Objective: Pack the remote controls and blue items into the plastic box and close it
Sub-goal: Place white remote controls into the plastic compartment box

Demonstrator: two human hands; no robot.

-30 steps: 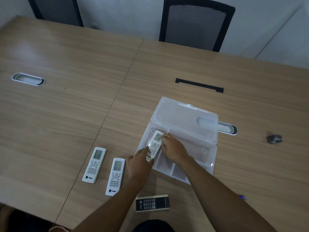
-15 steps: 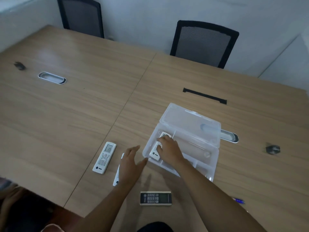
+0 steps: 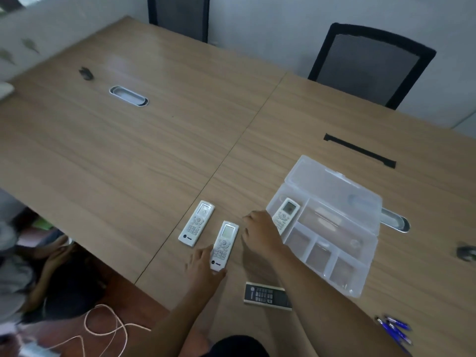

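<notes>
The clear plastic box lies open on the table, lid tipped back. One white remote rests in its left compartment. Two white remotes lie on the table left of the box: the far one untouched, the near one with my left hand gripping its lower end. My right hand hovers between that remote and the box, fingers spread, holding nothing. A dark remote lies near the table's front edge. Blue pens lie at the lower right.
Two black mesh chairs stand behind the table. Oval cable ports and a black slot are set in the tabletop. Small dark objects sit at far left and right. A person crouches below the table's left edge.
My right hand has left the white remote in the box and pulled back left. My left hand has closed on the near white remote. The camera has swung left.
</notes>
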